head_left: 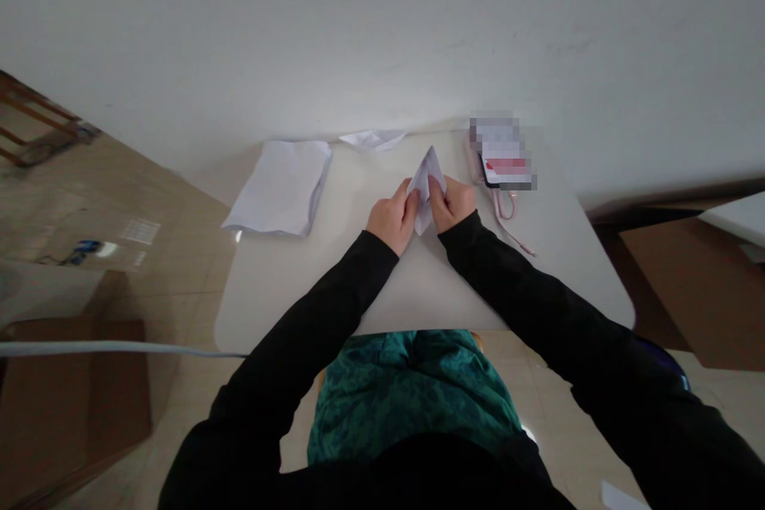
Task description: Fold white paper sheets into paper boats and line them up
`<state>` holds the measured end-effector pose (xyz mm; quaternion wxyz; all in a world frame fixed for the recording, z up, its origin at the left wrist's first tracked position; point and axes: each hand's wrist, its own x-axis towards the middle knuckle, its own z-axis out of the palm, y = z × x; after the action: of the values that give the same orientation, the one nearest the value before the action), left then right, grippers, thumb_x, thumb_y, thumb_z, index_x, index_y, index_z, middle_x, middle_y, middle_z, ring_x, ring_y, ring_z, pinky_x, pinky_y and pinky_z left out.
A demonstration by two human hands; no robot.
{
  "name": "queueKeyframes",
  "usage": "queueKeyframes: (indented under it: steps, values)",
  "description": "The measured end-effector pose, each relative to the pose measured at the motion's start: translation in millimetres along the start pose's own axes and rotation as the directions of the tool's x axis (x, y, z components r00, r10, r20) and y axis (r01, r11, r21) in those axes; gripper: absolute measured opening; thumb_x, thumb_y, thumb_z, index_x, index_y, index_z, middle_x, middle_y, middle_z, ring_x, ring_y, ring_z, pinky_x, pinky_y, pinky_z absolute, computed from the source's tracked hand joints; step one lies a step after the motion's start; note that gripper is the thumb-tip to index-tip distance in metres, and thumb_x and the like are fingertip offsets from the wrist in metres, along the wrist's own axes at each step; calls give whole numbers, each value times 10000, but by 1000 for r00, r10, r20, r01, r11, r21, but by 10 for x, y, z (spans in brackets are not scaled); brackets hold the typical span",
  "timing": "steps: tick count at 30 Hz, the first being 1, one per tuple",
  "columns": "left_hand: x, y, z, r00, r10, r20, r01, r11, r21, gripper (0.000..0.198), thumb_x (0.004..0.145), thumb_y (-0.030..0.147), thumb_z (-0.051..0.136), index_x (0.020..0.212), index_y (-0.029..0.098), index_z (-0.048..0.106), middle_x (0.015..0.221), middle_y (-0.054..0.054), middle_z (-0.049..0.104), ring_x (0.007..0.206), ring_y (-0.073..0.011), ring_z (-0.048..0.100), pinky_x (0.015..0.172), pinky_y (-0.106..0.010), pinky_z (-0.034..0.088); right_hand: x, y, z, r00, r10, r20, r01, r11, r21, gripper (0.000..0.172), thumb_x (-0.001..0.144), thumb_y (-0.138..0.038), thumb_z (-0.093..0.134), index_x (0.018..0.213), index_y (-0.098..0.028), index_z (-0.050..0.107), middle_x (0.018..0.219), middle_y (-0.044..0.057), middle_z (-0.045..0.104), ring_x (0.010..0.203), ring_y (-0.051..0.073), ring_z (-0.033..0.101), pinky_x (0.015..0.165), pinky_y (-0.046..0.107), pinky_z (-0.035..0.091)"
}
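A small piece of folded white paper (431,162), pointed at top and bottom, is held up over the white table (287,287). My left hand (393,217) grips its left side, thumb pressed on the front. On the other side my right hand (453,202) is closed on it in the same way, thumb pushed against the inner fold. The fingers behind the paper are hidden. Farther back, by the wall, lies a folded paper boat (374,140). To the left sits a stack of white paper sheets (280,185).
At the right rear a phone (507,163), partly blurred out, rests beside a pink strap (505,215). The wall (382,32) closes off the table's far edge. Cardboard boxes stand on the floor at left (77,398) and right (705,287).
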<state>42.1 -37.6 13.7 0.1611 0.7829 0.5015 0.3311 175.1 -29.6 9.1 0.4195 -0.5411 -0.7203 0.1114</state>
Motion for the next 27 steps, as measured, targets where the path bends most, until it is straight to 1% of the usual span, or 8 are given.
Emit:
queueKeyframes:
  steps: [4,7,9,12,16,18,21,27]
  values:
    - [7,-5,-6,999,9,-43,-4,992,129,459,997,340,186,974,141,598,758,-83,658,711,-177,642,681,-291,477,-51,-19,81,992,-106,68,111,990,-89,385,941,-327,192,709,-196,469,635,43,529,549,142,468,558,280,336]
    - [1,-5,7,996,-64,61,46,963,267,392,987,301,242,1088,109,569,738,-92,663,665,-199,644,651,-316,479,-90,-21,110,991,-118,68,132,960,-247,329,918,-290,233,732,-191,486,661,56,564,519,147,460,518,286,299]
    - [-2,2,11,987,-90,130,45,948,316,358,970,282,304,1154,86,540,741,-103,667,654,-224,648,640,-341,479,-88,-8,108,991,-126,36,131,953,-273,282,903,-269,272,718,-195,472,666,58,574,519,146,471,512,281,302]
    - [2,16,1,995,-32,92,13,980,199,367,973,301,288,1080,99,576,782,-113,669,716,-234,659,675,-349,488,-56,21,99,991,-131,-20,125,971,-205,299,924,-271,258,721,-201,467,627,50,573,518,140,492,515,262,339]
    - [18,6,-7,998,24,-57,-32,989,-144,450,995,360,212,1057,137,597,877,-97,675,870,-187,659,799,-303,493,-37,49,115,979,-199,47,204,969,-141,380,953,-307,207,859,-176,551,627,52,609,510,138,520,519,248,380]
    - [19,-16,4,998,28,-60,-39,980,-193,472,996,377,203,1069,137,603,889,-95,678,900,-179,656,839,-299,484,-47,57,130,976,-208,59,214,968,-131,428,960,-320,193,944,-149,586,658,67,637,522,141,542,527,248,393]
    - [6,-55,23,999,30,-39,-33,996,-80,477,991,373,213,1053,107,605,809,-103,669,797,-194,659,773,-317,489,-65,60,142,984,-168,62,175,976,-130,479,970,-336,180,1003,-137,614,680,74,657,533,143,556,531,251,393]
    - [-16,-73,33,998,22,-57,-14,990,139,412,984,308,234,1045,105,588,715,-79,648,643,-189,632,639,-303,465,-64,5,89,983,-154,99,170,968,-185,411,957,-327,274,967,-162,650,667,65,657,532,147,547,526,264,340]
